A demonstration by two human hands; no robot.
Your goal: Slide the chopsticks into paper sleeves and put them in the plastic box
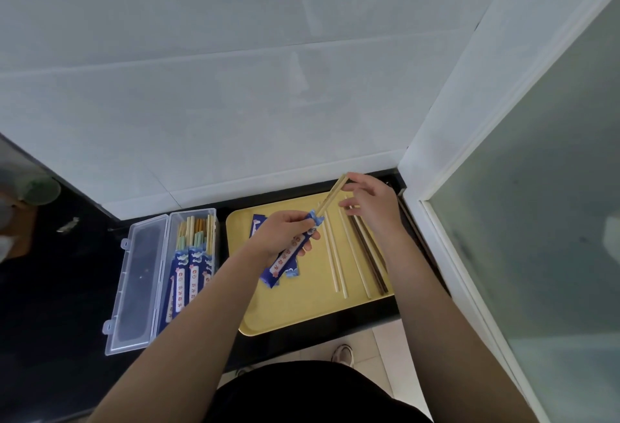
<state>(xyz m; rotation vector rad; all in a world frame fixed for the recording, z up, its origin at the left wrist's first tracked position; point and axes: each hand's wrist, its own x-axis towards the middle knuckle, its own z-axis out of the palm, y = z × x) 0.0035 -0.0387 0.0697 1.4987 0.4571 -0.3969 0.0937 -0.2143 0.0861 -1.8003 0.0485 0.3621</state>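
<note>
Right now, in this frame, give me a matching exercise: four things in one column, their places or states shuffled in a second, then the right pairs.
Things:
1. paper sleeve
2. plastic box
3. dark chopsticks
4. pale chopsticks

Places or states:
A. lying on the yellow tray
B. lid open, sleeved pairs inside
C. gripped by the left hand
D. tips in the sleeve's mouth, top end at the right hand

Pairs: 1-C, 2-B, 3-A, 4-D

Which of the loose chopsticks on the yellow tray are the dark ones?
The dark brown chopstick pair near the right edge of the yellow tray; the other loose chopsticks, such as the pale wooden pair to its left, are light.
</note>
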